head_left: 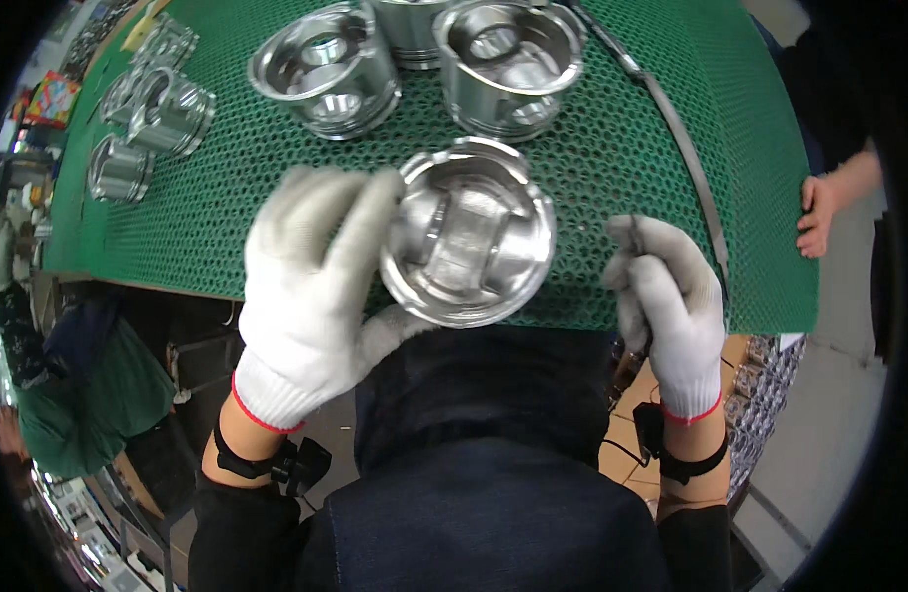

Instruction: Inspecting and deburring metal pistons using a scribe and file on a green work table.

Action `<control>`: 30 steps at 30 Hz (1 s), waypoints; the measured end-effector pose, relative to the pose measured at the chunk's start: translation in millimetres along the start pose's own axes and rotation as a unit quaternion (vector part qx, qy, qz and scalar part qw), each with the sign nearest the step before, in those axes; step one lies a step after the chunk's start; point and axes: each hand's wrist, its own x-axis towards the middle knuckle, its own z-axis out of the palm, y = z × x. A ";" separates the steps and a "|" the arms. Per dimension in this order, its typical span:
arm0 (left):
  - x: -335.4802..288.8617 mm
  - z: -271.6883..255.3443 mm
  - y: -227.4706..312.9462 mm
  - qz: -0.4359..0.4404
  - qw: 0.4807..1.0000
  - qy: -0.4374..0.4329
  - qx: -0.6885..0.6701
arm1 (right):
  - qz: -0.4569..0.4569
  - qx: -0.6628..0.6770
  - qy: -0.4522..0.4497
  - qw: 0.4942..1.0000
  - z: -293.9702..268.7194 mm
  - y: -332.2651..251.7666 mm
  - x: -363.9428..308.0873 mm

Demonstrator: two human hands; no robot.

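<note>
A shiny metal piston [471, 237] is tipped so that its hollow underside faces me, near the front edge of the green mat. My left hand [311, 266], in a white knit glove with a red cuff, grips it at its left side. The fingers lie along the rim and the thumb is below; they are slightly blurred. To the right of the piston and apart from it, my gloved right hand [671, 296] is closed in a pinch around a thin dark tool [635, 235]. Most of that tool is hidden by the fingers.
Beyond the held piston stand more pistons [326, 74], with several others [168, 109] at far left. A long grey strip [693, 163] runs along the right of the green mat [227, 197]. Another person's hand [819, 217] rests at the mat's right edge. A person in green sits at left.
</note>
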 end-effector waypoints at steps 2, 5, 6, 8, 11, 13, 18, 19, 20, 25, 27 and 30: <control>-8.5 -6.4 6.4 -0.020 0.998 -0.058 -0.015 | 0.012 0.016 0.014 1.000 -4.2 11.0 6.1; -24.8 -28.6 13.4 -0.109 0.945 -0.194 -0.239 | -0.005 0.057 0.023 0.998 -7.4 25.6 7.0; -22.2 -33.1 7.0 -0.053 0.913 -0.236 -0.328 | -0.011 0.056 0.025 0.998 -7.4 27.6 6.5; -27.6 -35.3 4.3 0.080 0.886 -0.162 -0.428 | -0.024 0.059 0.021 0.998 -6.8 29.5 7.6; -12.8 -28.6 4.5 0.001 0.925 -0.149 -0.350 | -0.024 0.064 0.025 0.997 -0.9 29.0 9.4; -0.8 -8.7 9.2 -0.009 0.978 -0.113 -0.177 | -0.033 0.051 0.049 0.997 -1.1 30.4 5.4; -24.2 -16.2 -6.8 -0.021 0.990 -0.046 -0.130 | -0.053 0.067 0.050 0.995 -9.2 40.0 1.7; -34.8 -23.1 -14.5 -0.049 0.988 -0.016 -0.148 | -0.057 0.071 0.054 0.994 -9.7 43.7 2.8; -45.0 -30.6 -22.8 -0.072 0.988 0.034 -0.135 | -0.054 0.083 0.049 0.994 -10.1 47.0 3.9; -92.6 -64.8 -91.9 -0.256 0.950 0.169 0.057 | -0.043 0.089 0.031 0.995 -9.8 41.8 5.3; -103.1 -65.1 -139.0 -0.264 0.937 0.167 0.157 | -0.038 0.089 0.032 0.995 -10.8 40.9 5.8; -92.2 -69.1 -159.1 -0.352 0.894 0.238 0.142 | -0.032 0.086 0.029 0.995 -4.6 35.7 7.6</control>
